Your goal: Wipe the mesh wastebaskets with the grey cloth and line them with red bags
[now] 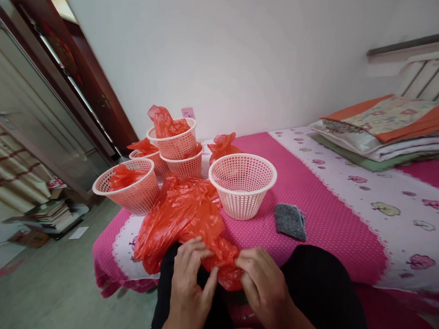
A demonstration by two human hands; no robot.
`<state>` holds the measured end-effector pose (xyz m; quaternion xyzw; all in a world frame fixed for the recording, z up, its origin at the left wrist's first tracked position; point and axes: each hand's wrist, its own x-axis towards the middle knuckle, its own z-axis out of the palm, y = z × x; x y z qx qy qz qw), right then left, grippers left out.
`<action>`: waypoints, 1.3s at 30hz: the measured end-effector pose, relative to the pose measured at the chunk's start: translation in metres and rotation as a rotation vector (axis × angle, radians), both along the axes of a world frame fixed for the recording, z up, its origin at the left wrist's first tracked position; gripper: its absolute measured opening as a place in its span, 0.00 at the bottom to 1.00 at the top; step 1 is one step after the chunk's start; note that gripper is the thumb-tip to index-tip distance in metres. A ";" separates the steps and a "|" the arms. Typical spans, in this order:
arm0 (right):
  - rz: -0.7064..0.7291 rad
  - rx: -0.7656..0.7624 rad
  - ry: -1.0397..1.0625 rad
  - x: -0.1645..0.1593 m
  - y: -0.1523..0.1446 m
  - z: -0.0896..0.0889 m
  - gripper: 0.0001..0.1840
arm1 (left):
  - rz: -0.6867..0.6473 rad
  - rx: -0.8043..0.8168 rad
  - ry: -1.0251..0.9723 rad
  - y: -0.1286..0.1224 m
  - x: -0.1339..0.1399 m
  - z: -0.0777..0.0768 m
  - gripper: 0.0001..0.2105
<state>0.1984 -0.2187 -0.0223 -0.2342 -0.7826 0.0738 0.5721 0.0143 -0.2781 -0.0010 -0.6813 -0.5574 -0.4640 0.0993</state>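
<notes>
Where clock positions are read from the upright, pale-pink, round plastic lattice basket, with twelve o'clock away from the wearer, the largest element is a bed spread with pink dotted and white tree-patterned fabric. Toward two o'clock lies a flat stack of folded orange, white and green textiles, the uppermost bearing a floral panel. A crumpled, translucent red plastic bag extends from nine o'clock around to six, its near end gathered over the wearer's lap. Between nine and ten o'clock stand four similar baskets, one set atop another, with red film showing in them. A bunched red plastic bundle sits at eleven o'clock. Both hands grasp the bag's gathered end: at seven o'clock the left hand, its fingers curled over the film and thumb opposing; just short of six, the right hand, its fingers pinching the opposite side. A dark-grey, roughly square fabric piece lies at four o'clock. Smallest is a pink paper note, between ten and eleven o'clock, behind the topmost basket.
</notes>
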 end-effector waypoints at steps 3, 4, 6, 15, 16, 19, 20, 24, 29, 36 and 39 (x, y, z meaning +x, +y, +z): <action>0.032 0.084 -0.068 0.002 -0.005 0.006 0.16 | 0.024 0.074 -0.031 0.001 0.002 -0.001 0.11; 0.062 0.088 -0.080 0.003 -0.007 0.008 0.17 | 0.027 0.078 -0.067 0.000 0.002 -0.002 0.11; 0.139 0.046 -0.083 0.006 -0.012 0.010 0.18 | 0.014 0.063 -0.153 -0.001 0.004 -0.003 0.11; 0.218 -0.393 0.038 -0.001 -0.011 0.008 0.14 | -0.052 0.051 -0.264 -0.005 0.008 -0.006 0.12; 0.248 -0.418 0.028 -0.002 -0.010 0.009 0.10 | -0.051 0.055 -0.260 -0.005 0.008 -0.006 0.12; 0.252 -0.419 0.085 -0.002 -0.009 0.010 0.09 | -0.035 0.093 -0.245 -0.005 0.007 -0.005 0.13; 0.218 -0.387 0.111 -0.001 -0.009 0.010 0.09 | -0.021 0.115 -0.238 -0.005 0.006 -0.005 0.13; 0.112 -0.209 0.118 0.006 -0.009 0.008 0.12 | 0.031 0.166 -0.214 -0.005 0.002 -0.005 0.13; 0.041 -0.089 0.086 0.007 -0.007 0.002 0.15 | 0.048 0.152 -0.148 -0.007 0.001 -0.009 0.14; 0.030 -0.020 0.081 0.006 -0.004 -0.007 0.14 | 0.023 0.161 0.083 -0.020 0.000 -0.006 0.23; 0.032 -0.018 0.088 0.006 -0.004 -0.008 0.14 | 0.018 0.176 0.170 -0.022 -0.003 -0.006 0.13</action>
